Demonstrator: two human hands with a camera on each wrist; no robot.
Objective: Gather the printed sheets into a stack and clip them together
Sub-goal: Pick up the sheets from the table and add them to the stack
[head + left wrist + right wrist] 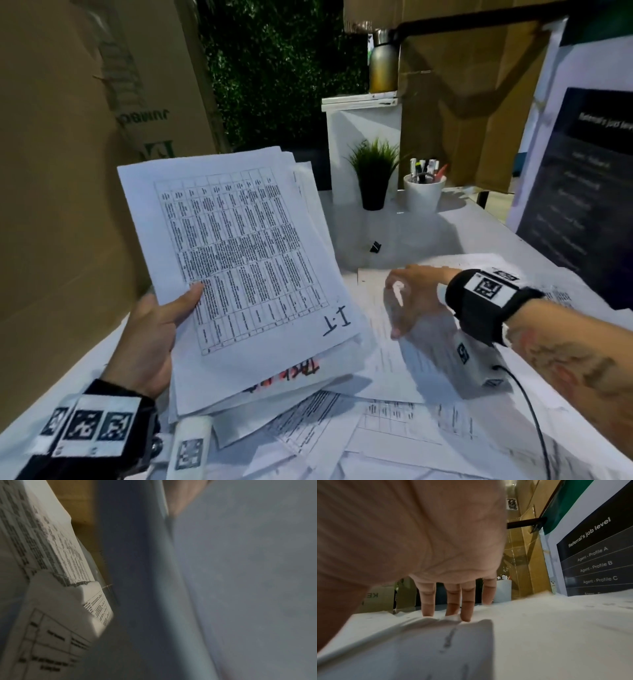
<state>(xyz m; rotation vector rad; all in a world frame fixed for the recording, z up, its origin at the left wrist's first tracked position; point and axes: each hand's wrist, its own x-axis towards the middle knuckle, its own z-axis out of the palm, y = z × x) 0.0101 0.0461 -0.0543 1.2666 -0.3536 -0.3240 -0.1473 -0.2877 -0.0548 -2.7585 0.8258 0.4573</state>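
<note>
My left hand [164,325] holds a raised stack of printed sheets [239,260], thumb on the top page, which bears a table and the handwritten mark "1.1". The left wrist view shows the stack's blurred underside [223,588] and loose printed sheets [51,561] below. My right hand [407,301] reaches out flat over loose sheets on the table [394,359], its straight fingers [465,609] touching the paper [522,635]. A small black binder clip [375,246] lies on the white table [428,236] beyond the right hand, apart from both hands.
More printed sheets [394,428] lie scattered across the near table. At the back stand a potted plant [373,178], a white cup of pens [424,192] and a white box [359,137]. A dark poster [575,192] leans at the right; cardboard [68,171] walls the left.
</note>
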